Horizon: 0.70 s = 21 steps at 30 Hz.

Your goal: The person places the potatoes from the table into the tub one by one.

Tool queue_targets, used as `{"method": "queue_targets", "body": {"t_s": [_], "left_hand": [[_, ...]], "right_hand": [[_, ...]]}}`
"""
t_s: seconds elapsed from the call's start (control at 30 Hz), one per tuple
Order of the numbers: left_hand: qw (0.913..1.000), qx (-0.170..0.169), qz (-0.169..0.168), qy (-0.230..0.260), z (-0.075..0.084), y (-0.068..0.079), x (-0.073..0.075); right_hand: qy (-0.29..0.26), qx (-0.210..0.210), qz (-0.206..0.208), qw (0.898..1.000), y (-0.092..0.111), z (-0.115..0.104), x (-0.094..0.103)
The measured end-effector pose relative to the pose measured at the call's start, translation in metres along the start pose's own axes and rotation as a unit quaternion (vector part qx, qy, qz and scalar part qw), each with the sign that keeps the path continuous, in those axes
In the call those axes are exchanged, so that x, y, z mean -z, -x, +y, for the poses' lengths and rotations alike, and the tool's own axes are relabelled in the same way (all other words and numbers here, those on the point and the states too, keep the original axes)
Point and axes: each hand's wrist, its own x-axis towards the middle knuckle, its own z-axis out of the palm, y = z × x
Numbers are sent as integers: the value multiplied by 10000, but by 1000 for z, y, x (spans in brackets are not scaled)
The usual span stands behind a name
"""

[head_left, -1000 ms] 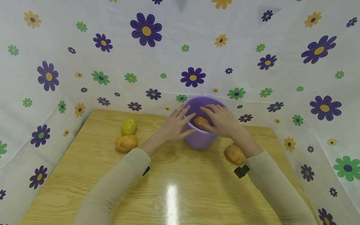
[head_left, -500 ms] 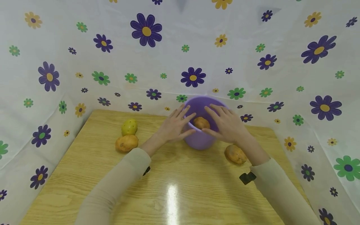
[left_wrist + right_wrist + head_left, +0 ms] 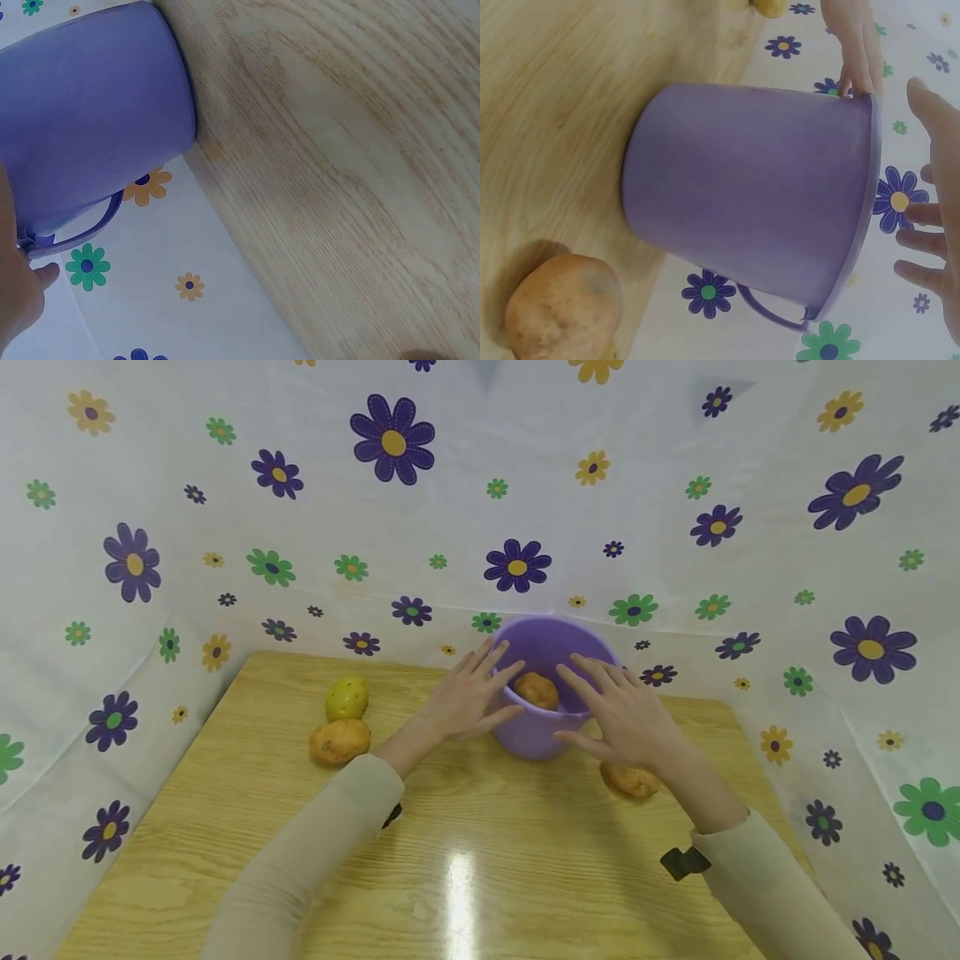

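Observation:
A purple bucket (image 3: 531,739) stands upright near the back edge of the table, its handle (image 3: 96,231) hanging at the back. Inside it lies a brown potato (image 3: 536,692). My left hand (image 3: 467,697) rests at the rim on the left side, fingers spread and mostly straight. Over the right side of the bucket, my right hand (image 3: 628,714) hovers with its fingers spread and nothing held; in the right wrist view it is apart from the rim. Below that hand another potato (image 3: 632,782) lies on the table, partly hidden by it.
On the left of the table a potato (image 3: 340,742) lies in front of a yellow-green fruit (image 3: 347,699) with dark specks. The wooden table (image 3: 420,860) meets a white flower-printed cloth (image 3: 450,510) at the back and sides.
My right hand has drawn back from inside the bucket, moving right and toward me, uncovering more of the potato inside. The left hand stays at the rim.

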Motion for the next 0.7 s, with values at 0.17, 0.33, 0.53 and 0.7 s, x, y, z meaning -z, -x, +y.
{"method": "queue_targets", "body": {"t_s": [0.17, 0.33, 0.53, 0.7], "left_hand": [[10000, -15, -11, 20, 0, 0, 2], [10000, -25, 53, 57, 0, 0, 2], [10000, 10, -54, 13, 0, 0, 2], [10000, -12, -23, -32, 0, 0, 2]], "right_hand": [[-35, 79, 231, 9997, 14, -1, -1], [0, 371, 670, 9971, 26, -2, -6], [-60, 407, 900, 9951, 42, -5, -8], [-101, 277, 1017, 9944, 55, -8, -12]]}}
